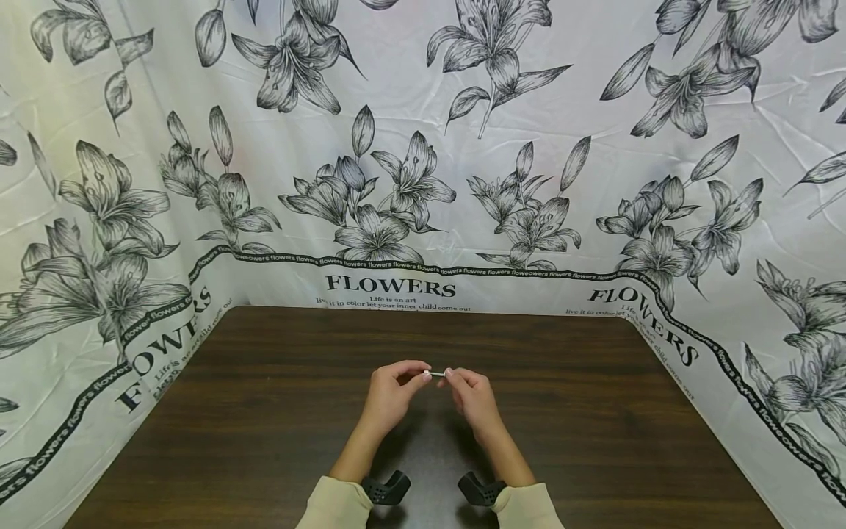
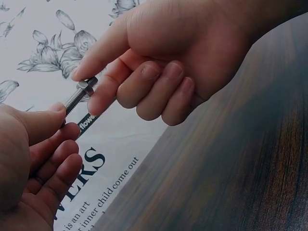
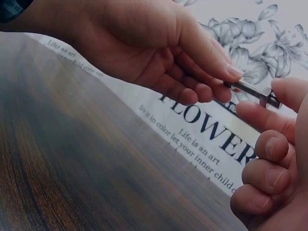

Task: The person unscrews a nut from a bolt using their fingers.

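Note:
A silver threaded bolt is held in the air between both hands above the table. My left hand pinches one end between thumb and forefinger; the fingertips hide that end, and its other fingers lie loosely bent. Near the bolt's right end sits a nut, with a short stretch of thread showing beyond it. My right hand has its thumb and forefinger around the nut, the thumb above and the forefinger below. In the left wrist view, the right hand's other three fingers curl toward the palm.
A dark wood-grain table lies beneath the hands. White cloth printed with black flowers and lettering rises behind it and along both sides. Black cameras are strapped to both wrists.

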